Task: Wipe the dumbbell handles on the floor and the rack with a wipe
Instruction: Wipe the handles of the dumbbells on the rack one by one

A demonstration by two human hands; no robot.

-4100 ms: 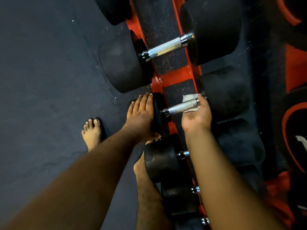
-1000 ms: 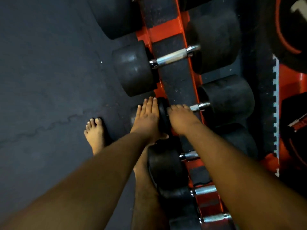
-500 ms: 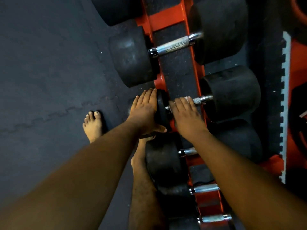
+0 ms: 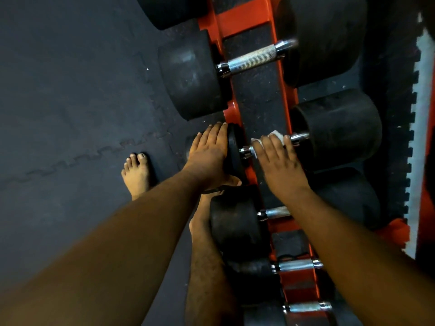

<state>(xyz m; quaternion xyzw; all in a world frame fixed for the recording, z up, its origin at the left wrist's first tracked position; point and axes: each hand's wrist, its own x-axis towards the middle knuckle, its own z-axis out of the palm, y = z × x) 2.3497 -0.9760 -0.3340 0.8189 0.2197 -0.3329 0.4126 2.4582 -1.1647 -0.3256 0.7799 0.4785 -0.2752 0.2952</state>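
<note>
White wipe (image 4: 275, 135) peeks out from under the right hand (image 4: 279, 165), whose fingers lie draped over the steel handle (image 4: 297, 137) of the dumbbell (image 4: 336, 128), pressing the cloth down onto the bar on the orange rack (image 4: 256, 12). Left hand (image 4: 208, 156) lies flat, fingers straight, against the black end plate (image 4: 234, 151) of that same dumbbell, thumb tucked beneath. Beyond them a bigger dumbbell's knurled handle (image 4: 253, 58) spans the rack, and a bare foot (image 4: 136, 172) stands on the dark floor mat (image 4: 70, 90).

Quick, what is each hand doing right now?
Left hand: open, fingers straight, resting on the dumbbell's black end.
Right hand: wrapped over the dumbbell handle, holding the white wipe on it.
</note>
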